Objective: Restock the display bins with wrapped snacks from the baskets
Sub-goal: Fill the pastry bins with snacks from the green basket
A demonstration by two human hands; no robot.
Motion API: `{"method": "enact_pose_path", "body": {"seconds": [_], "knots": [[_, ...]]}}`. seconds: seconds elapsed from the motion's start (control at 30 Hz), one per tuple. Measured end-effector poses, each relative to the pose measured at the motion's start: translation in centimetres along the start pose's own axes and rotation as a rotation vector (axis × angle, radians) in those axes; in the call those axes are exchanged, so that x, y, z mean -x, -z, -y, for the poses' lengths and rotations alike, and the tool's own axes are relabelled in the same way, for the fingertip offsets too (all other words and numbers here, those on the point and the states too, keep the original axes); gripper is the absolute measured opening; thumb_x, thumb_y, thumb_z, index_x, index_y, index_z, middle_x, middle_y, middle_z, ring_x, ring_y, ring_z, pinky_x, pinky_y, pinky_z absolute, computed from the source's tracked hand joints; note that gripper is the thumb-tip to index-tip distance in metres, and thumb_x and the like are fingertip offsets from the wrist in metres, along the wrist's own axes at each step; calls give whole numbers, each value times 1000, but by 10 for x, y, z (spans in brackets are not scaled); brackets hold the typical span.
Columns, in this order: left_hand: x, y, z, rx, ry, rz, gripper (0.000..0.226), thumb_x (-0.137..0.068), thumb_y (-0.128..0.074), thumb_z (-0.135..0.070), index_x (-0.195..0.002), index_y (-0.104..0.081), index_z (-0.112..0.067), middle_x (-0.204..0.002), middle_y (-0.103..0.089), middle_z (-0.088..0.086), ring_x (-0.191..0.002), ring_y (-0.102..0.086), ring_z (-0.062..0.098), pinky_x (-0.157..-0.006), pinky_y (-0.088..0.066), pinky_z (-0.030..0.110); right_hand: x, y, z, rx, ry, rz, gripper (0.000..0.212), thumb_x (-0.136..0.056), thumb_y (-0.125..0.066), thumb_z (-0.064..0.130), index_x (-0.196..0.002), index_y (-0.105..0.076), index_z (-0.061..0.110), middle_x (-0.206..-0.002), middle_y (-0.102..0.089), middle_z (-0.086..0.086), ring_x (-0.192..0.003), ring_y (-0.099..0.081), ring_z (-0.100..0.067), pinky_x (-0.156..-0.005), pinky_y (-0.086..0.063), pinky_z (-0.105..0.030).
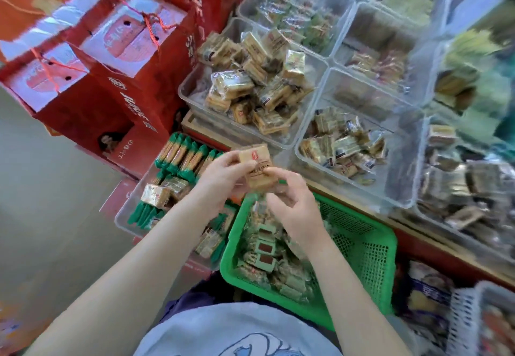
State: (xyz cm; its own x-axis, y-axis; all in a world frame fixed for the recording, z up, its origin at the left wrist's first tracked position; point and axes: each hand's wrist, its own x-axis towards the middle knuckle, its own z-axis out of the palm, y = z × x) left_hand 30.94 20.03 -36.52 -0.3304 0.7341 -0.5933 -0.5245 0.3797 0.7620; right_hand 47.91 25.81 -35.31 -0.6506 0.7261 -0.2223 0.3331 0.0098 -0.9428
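Both hands hold a small stack of tan wrapped snacks point(257, 166) above the green basket point(370, 249). My left hand point(223, 177) grips the stack from the left, and my right hand point(289, 202) pinches it from below right. The basket holds green-wrapped and clear-wrapped snacks. Beyond the hands stands a clear bin point(195, 88) full of similar tan snacks. To its right a second clear bin point(303, 143) is partly filled with wrapped snacks.
A low clear bin point(122, 216) at the left holds green-ended snack packs. Red gift bags point(92, 99) stand at the far left. More clear bins point(434, 132) fill the right and back. A white basket point(462, 314) sits at the lower right.
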Motion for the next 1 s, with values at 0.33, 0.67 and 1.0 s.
{"method": "enact_pose_path", "body": {"seconds": [0.33, 0.67, 1.0], "knots": [[-38, -97, -24, -846, -409, -45, 30, -100, -55, -37, -125, -62, -23, -122, -66, -3, -111, -60, 16, -92, -49, 33, -12, 104, -9, -393, -424, -386, 26, -100, -62, 24, -120, -63, 6, -104, -74, -14, -75, -72, -21, -65, -56, -31], [-57, -41, 27, -1364, -698, -56, 49, -93, -58, -17, -141, -53, -12, -149, -47, 9, -141, -36, 29, -116, -30, 42, -53, 117, -24, -572, -472, -507, 11, -103, -50, 5, -111, -57, 1, -101, -69, -23, -79, -72, -31, -72, -62, -38], [-19, 119, 117, -1421, 266, -265, 31, -82, -63, -28, -111, -68, -19, -112, -63, 7, -98, -60, 30, -79, -58, 42, -19, -60, -99, 497, -396, 354, 20, -102, -48, 24, -96, -64, 13, -92, -67, -4, -84, -63, -24, -71, -48, -34]]}}
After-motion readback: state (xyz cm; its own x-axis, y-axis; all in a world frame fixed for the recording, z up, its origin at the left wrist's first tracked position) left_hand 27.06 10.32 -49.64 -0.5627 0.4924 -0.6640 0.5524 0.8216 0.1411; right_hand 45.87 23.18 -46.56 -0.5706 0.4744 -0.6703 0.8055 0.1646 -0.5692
